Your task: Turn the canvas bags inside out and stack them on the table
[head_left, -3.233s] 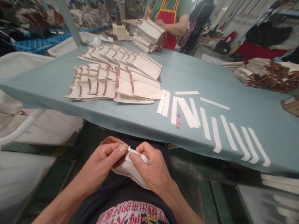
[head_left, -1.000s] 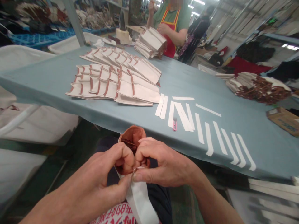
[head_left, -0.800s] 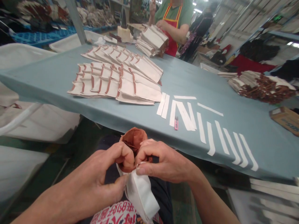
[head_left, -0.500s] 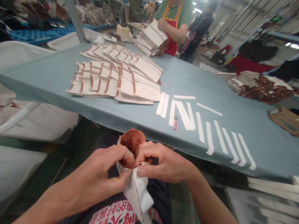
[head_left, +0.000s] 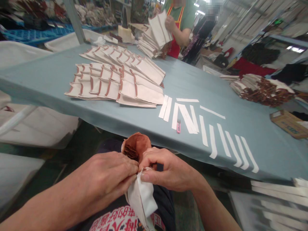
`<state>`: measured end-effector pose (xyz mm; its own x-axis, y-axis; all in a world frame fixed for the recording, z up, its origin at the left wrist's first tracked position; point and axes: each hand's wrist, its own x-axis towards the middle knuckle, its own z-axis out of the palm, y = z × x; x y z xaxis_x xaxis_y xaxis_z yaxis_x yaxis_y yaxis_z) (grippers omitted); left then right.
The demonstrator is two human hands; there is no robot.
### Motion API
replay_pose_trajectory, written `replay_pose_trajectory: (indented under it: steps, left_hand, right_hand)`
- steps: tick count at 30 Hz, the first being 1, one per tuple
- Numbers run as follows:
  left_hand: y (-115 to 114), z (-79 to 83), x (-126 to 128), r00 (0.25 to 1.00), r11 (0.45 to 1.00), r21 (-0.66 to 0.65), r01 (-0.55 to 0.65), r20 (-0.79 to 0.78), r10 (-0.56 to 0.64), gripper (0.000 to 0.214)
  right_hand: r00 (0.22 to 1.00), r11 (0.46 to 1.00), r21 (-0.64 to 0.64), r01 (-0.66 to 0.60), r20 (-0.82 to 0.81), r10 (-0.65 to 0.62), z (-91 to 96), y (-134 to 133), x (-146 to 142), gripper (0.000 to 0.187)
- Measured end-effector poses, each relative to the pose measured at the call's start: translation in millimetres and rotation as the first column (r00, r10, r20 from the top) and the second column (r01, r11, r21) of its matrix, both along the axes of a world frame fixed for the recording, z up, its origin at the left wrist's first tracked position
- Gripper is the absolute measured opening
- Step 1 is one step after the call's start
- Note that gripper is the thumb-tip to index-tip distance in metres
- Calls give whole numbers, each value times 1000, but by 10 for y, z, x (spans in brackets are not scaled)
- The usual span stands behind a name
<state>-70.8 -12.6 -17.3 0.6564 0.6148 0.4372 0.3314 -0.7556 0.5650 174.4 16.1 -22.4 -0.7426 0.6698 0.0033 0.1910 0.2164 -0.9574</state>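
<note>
A cream cloth bag (head_left: 139,195) with a brown lining, its rust-brown opening turned upward, is over my lap. My left hand (head_left: 106,175) is closed on its edge, fingers bunched together at the seam. Right beside it, my right hand (head_left: 160,168) pinches the same edge between thumb and fingers, and a white strip (head_left: 149,200) hangs below the thumb. The fingertips of both hands nearly meet, and what lies exactly between them is hidden.
On the blue-covered table (head_left: 91,112) lie overlapping cream bags (head_left: 141,91), several white strips (head_left: 203,130) and pink thread snips (head_left: 178,126). Further right are a brown-and-cream pile (head_left: 262,89) and a cardboard box (head_left: 288,123). Across the table a person in a red apron (head_left: 176,29) handles a cream piece.
My left hand has rolled over the seam, its back now upward and its fingers drawn together. My right hand keeps its pinch. The person across has raised the cream piece more upright.
</note>
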Motion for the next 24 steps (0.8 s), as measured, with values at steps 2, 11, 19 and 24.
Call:
replay_pose_trajectory:
  steps: [2,11,19,24]
  left_hand:
    - [4,-44,4,999,1000,-29,-10,35,11,27]
    - [-78,-218,-16,978,932,-314,-182,37,203,20]
    - [-87,-381,-65,936,714,-682,-156,129,327,22]
    - [-145,-395,-8,928,687,-710,-154,134,348,24]
  right_hand:
    - [1000,1000,30,4,7,-4,-5,-12,-5,20]
    - [986,995,-66,70,158,-59,2,-32,-105,10]
    - [983,980,-106,171,88,-162,-115,-85,-219,12]
    - [952,936,-180,303,106,-288,-238,-213,-312,11]
